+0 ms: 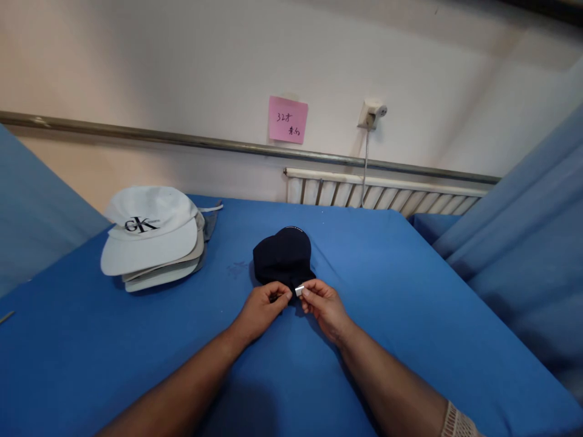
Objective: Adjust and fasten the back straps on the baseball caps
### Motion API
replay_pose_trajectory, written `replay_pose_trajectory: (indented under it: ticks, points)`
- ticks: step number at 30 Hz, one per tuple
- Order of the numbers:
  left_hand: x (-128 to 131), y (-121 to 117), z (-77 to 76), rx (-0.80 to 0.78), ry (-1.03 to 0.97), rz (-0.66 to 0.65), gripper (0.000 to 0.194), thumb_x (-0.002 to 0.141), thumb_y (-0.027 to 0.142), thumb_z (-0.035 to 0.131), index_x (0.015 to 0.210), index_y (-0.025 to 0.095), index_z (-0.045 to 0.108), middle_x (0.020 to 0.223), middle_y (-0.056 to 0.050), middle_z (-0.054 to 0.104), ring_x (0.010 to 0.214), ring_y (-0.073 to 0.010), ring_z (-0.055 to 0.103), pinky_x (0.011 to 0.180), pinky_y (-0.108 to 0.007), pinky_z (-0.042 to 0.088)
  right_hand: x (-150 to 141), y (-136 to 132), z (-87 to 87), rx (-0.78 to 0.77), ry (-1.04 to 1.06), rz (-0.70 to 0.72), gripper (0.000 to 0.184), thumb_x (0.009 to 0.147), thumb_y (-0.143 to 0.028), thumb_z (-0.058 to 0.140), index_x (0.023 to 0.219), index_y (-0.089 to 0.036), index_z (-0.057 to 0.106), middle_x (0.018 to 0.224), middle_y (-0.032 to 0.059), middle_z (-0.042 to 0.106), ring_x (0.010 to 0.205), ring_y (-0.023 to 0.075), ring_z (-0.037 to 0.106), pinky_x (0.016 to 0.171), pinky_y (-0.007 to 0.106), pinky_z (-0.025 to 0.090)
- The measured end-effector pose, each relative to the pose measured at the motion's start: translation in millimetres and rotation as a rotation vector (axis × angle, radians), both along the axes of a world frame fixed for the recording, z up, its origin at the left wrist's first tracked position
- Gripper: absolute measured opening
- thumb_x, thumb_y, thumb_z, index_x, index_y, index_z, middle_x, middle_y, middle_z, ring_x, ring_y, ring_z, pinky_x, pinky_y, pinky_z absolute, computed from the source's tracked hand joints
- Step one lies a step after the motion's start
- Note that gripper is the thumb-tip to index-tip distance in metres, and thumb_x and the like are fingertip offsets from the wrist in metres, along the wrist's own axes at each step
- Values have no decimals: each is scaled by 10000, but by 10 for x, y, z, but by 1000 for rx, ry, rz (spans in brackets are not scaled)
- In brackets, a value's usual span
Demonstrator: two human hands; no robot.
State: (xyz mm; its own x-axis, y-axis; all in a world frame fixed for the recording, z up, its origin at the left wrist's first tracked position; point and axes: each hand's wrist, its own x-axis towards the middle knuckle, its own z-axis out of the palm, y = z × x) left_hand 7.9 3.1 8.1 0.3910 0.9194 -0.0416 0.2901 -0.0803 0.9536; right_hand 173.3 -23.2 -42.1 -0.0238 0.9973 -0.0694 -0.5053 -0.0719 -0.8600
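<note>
A dark cap point(283, 252) lies on the blue-covered surface in front of me, its back strap side toward me. At its near edge, a small shiny silver buckle point(299, 291) is pinched between the thumb and fingertips of my right hand point(324, 306). Just to the left, my left hand point(264, 309) is closed in a pinch at the cap's near edge, apparently on its dark strap. The fingers cover most of the strap, so how it runs through the buckle is hidden. Both hands are close together, a small gap between them.
A stack of several caps point(150, 237), topped by a white one with dark letters, stands at the left. A pink note point(288, 119) is on the wall, beside a socket with a plug point(371, 114). Behind are a metal rail point(204, 142) and a radiator point(337, 187); blue curtains point(523, 255) flank the bed.
</note>
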Motion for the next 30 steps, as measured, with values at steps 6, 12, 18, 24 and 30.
replay_pose_trajectory:
  ticks: [6,12,18,24,30]
  points:
    - [-10,12,-30,-89,-70,-20,266,785,411,638,841,154,674,628,22,574,554,-106,472,541,-231,379,9,11,-18,3,13,-2,242,702,-353,806,819,-176,690,671,-25,628,509,68,515,493,201,387]
    - [-27,40,-63,-143,-101,-42,261,798,404,635,835,147,659,604,40,532,536,-90,437,522,-219,346,24,12,-12,8,25,26,228,700,-342,810,812,-180,695,677,-25,633,513,65,513,499,200,393]
    - [-11,36,-105,-84,-72,-31,235,798,386,630,798,150,633,632,36,544,550,-93,455,537,-225,362,24,12,-10,22,16,53,236,704,-352,806,817,-180,690,678,-26,633,522,65,515,513,203,393]
    - [12,27,-127,-56,-68,21,207,773,367,647,789,164,610,625,38,548,560,-106,493,544,-229,383,0,16,-22,32,-4,41,250,714,-366,800,832,-177,686,683,-20,639,516,70,514,505,206,398]
    - [-23,37,-81,-94,-42,-45,237,778,393,643,750,159,611,588,39,543,513,-89,436,497,-211,335,-6,8,-12,43,-13,41,234,721,-362,796,819,-180,687,665,-21,625,515,71,506,506,208,396]
